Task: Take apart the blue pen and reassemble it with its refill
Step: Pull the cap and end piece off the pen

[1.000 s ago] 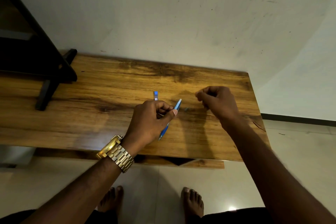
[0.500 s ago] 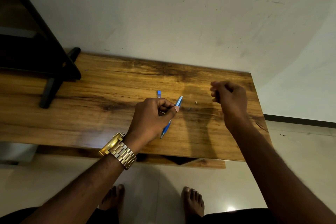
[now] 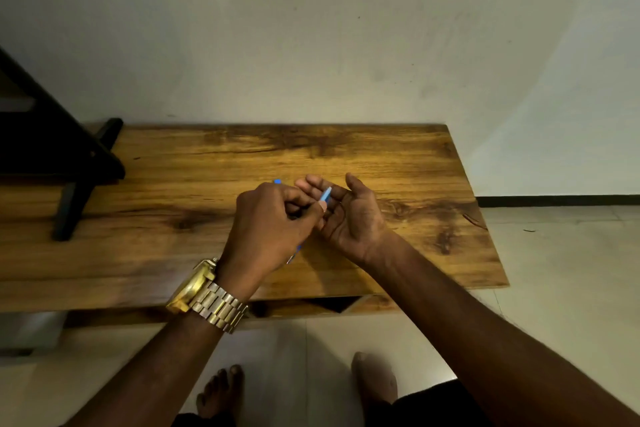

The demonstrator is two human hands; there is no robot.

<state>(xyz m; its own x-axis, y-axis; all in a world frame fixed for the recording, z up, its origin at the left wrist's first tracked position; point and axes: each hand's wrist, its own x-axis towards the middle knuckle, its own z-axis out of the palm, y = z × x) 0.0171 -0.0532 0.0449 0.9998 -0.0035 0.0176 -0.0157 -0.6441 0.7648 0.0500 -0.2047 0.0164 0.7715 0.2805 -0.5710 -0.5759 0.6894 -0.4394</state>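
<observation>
My left hand (image 3: 270,229), with a gold watch on its wrist, is closed around the blue pen barrel (image 3: 325,194). The barrel's upper end sticks out past my thumb and its lower tip shows under the hand. My right hand (image 3: 349,215) lies palm up with fingers spread, right beside the left; the barrel's upper end rests over its fingers. Nothing else is visible in that palm. A small blue pen part (image 3: 277,181) peeks out behind my left knuckles on the wooden table (image 3: 415,166). The refill is not visible.
A black stand (image 3: 72,184) with angled legs sits on the table's left part. A pale wall rises behind the table. The table's right edge (image 3: 485,218) borders tiled floor. My bare feet (image 3: 221,392) are below the front edge.
My right hand has come in from the right, turned palm up and opened beside the left hand. The left hand still holds the barrel.
</observation>
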